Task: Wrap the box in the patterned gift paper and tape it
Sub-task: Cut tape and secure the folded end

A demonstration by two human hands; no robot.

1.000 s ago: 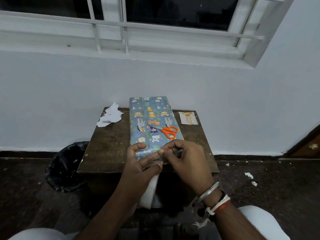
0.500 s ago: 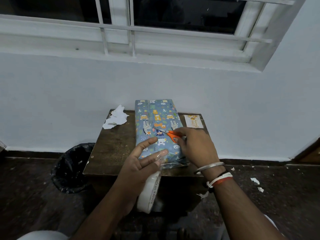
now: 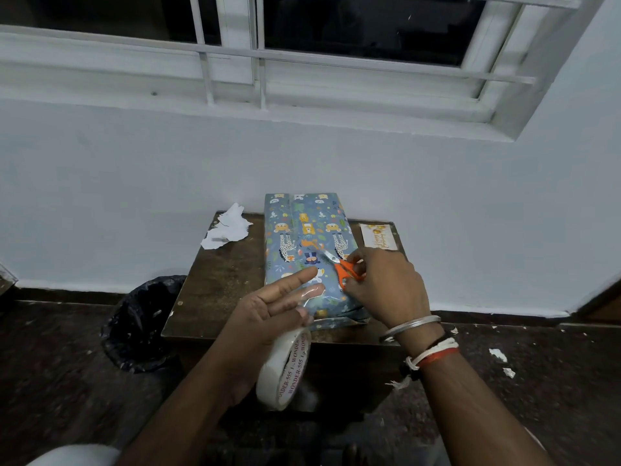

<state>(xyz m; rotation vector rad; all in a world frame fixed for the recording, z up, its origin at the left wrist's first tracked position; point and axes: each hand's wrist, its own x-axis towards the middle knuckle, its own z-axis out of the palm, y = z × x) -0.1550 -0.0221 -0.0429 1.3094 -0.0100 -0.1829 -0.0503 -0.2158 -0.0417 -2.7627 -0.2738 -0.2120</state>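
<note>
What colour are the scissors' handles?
Orange. The scissors' handles, gripped by the right hand, show best in the head view.

A single view is given, from a wide-angle camera worn on the head and pointed forward and down. The desk [image 3: 228, 290] is seen closely from above (straight lines are slightly bowed), the left hand [image 3: 265, 314] and right hand [image 3: 386, 287] entering from the near edge; the wall [image 3: 134, 196] and window [image 3: 369, 31] are taken in at the far side.
</note>
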